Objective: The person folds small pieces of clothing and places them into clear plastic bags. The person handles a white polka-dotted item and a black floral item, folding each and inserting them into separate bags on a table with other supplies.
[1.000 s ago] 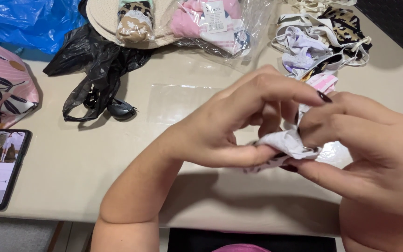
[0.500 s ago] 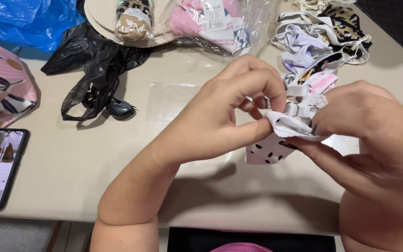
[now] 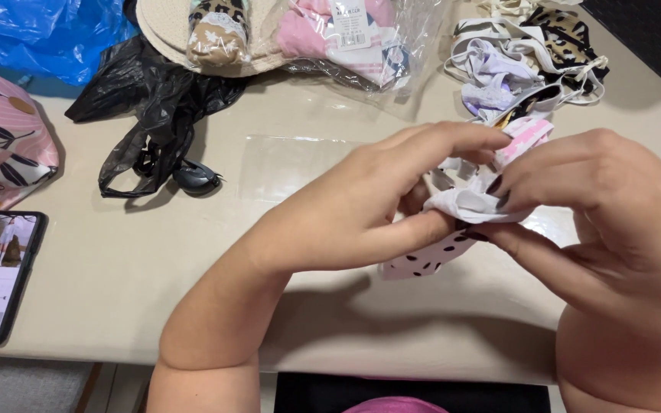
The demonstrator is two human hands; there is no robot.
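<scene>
Your left hand [image 3: 369, 203] and right hand [image 3: 598, 206] meet above the table [image 3: 116, 268], fingers curled, both pinching the white spotted cloth [image 3: 453, 222].

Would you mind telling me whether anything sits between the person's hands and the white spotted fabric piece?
Nothing visible does. Both the left hand and the right hand already pinch the white spotted fabric piece directly, above the beige table. The pile of garments lies beyond them, apart from the grip.
</scene>
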